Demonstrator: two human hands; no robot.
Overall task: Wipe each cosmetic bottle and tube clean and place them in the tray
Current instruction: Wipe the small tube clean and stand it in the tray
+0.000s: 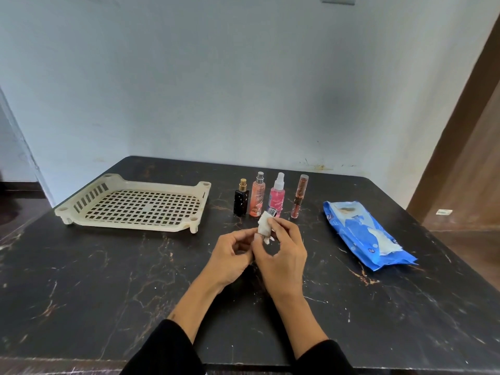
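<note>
My hands meet above the middle of the table. My left hand (232, 255) pinches the lower end of a small tube (272, 211), whose barcoded tip pokes out on top. My right hand (282, 250) holds a white wipe (263, 226) wrapped round the tube. Behind them stand a black bottle with a gold cap (240, 203), a peach spray bottle (257, 197), a pink spray bottle (277, 196) and a brown gloss tube (299, 197). The cream slotted tray (135, 223) lies to the left with nothing in it.
A blue pack of wet wipes (365, 234) lies at the right, a wipe sticking out of its opening. The dark marble table (108, 280) stands against a pale wall. A brown door is at the far right.
</note>
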